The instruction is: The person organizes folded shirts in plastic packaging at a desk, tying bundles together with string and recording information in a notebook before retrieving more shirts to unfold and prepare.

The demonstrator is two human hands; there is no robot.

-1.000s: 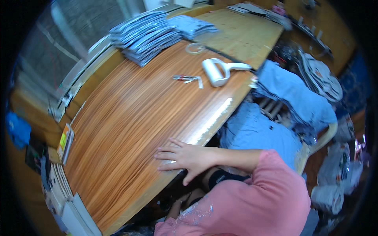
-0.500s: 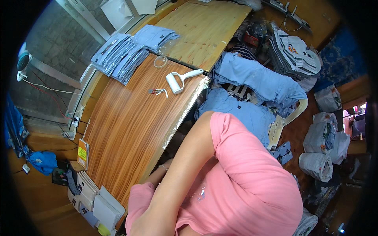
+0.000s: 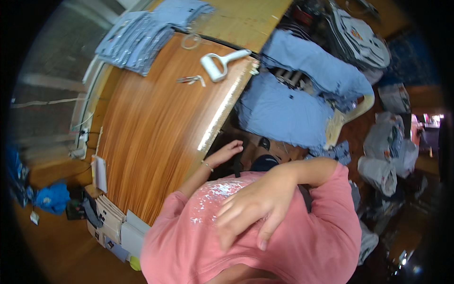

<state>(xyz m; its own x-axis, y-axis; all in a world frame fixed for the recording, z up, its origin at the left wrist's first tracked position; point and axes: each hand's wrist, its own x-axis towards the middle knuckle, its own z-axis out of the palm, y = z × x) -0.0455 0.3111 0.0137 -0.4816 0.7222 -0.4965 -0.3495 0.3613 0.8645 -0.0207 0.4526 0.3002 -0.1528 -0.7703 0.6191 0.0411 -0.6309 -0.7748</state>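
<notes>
My right hand (image 3: 259, 203) is open before the chest of my pink shirt (image 3: 293, 236), fingers spread and blurred a little, holding nothing. Just off the table's front edge, above my lap, my left hand (image 3: 229, 152) has its fingers stretched out and empty. A thin bracelet (image 3: 207, 165) circles that wrist. On the wood-grain table (image 3: 156, 128) a white lint roller (image 3: 215, 67) lies by the far right corner. Small thread snips with red handles (image 3: 191, 80) rest beside it, and a clear ring-shaped roll (image 3: 191, 41) sits behind.
Bagged, folded light-blue shirts (image 3: 137, 42) are stacked at the far left. More blue shirts (image 3: 288, 109) cover a pale plastic chair (image 3: 335, 130) right of the table. White bags (image 3: 380, 142) line the right side; folded cream packets (image 3: 109, 217) stand near left.
My right arm, which crossed my body to the left, has swung back, and the hand now hovers before my chest. My left hand has come into sight. The view has shifted toward my lap.
</notes>
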